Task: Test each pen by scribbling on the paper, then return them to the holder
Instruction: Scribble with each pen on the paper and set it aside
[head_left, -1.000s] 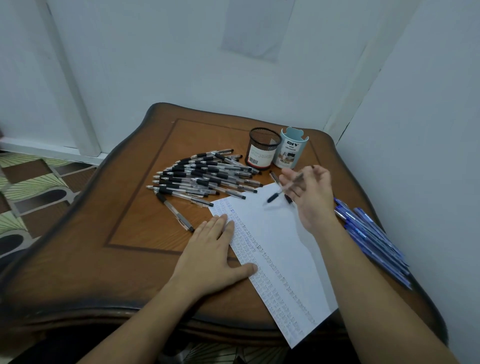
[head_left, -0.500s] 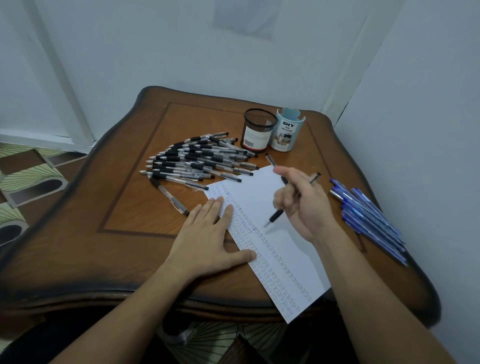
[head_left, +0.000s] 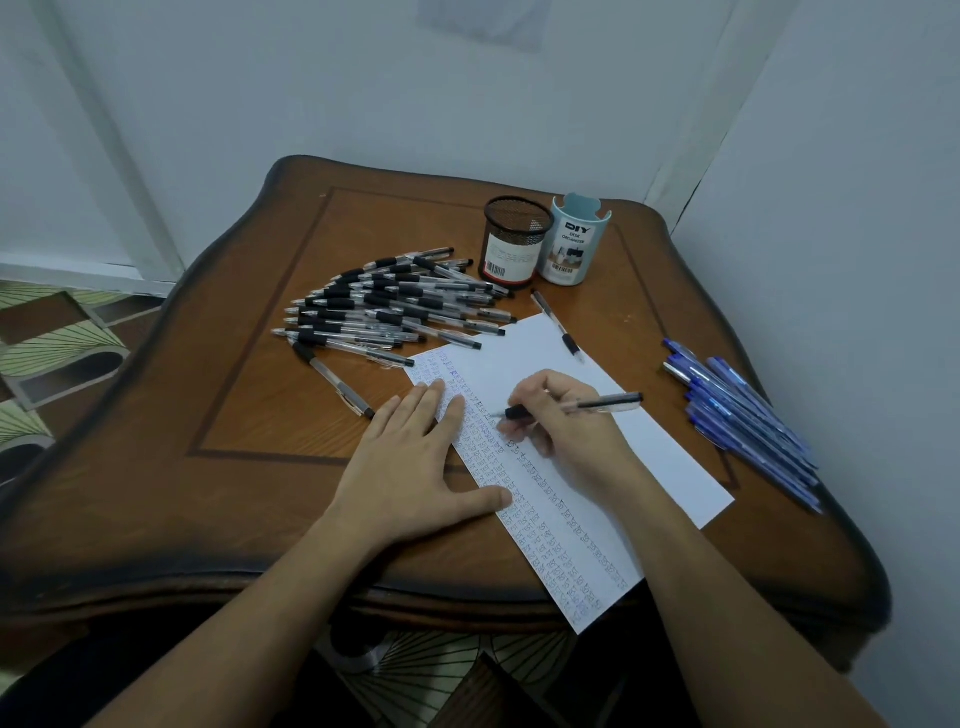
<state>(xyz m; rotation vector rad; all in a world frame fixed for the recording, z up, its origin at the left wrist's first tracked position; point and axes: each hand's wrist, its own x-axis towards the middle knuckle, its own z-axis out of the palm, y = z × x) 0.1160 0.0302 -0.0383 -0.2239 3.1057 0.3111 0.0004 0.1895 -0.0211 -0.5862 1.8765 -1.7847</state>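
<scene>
Behind the paper (head_left: 654, 457), a holder (head_left: 571, 244) reads "DIY DESK ORGANIZER".

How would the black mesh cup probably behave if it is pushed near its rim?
The black mesh cup looks empty and stands taller than wide, so it is probably light and may tip. Being round, it would likely roll once down.

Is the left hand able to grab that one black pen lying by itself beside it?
Probably yes. The left hand lies flat and holds nothing, and the lone pen ends right beside its fingers, with nothing between.
</scene>
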